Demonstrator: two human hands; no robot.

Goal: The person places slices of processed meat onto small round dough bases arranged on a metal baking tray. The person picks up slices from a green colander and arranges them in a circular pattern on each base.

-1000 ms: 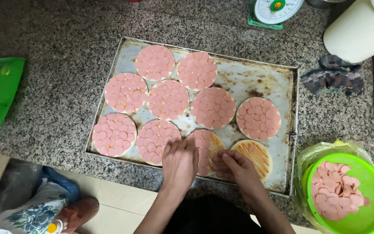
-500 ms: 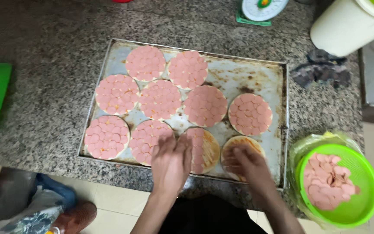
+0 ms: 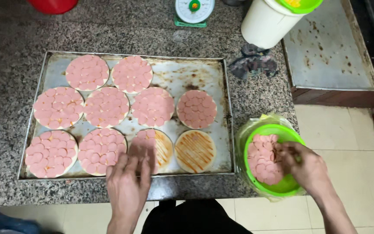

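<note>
Nearest, left hand flat and open, palm down, fingers spread over the front edge of a half-topped round base, fingertips pressing pink sausage slices onto its left part, gripping nothing. Off to the side, right hand dipped into a green bowl lined with clear plastic, fingers curled over a heap of sausage slices; whether any slice is actually pinched, impossible to tell. Between the two hands, just right of the left fingertips, a bare base streaked with orange sauce. All resting in a worn, stained metal baking tray on a speckled grey granite counter. Beyond the left hand, eight fully covered bases in three rows, the closest just left of the fingers, another further left. Beneath both forearms, pale tiled floor. Further out past the right hand, a crumpled dark cloth on the granite, then a white bucket with a green lid and a second scuffed steel surface. At the far edge, beyond the tray, a small kitchen scale and a red vessel.
</note>
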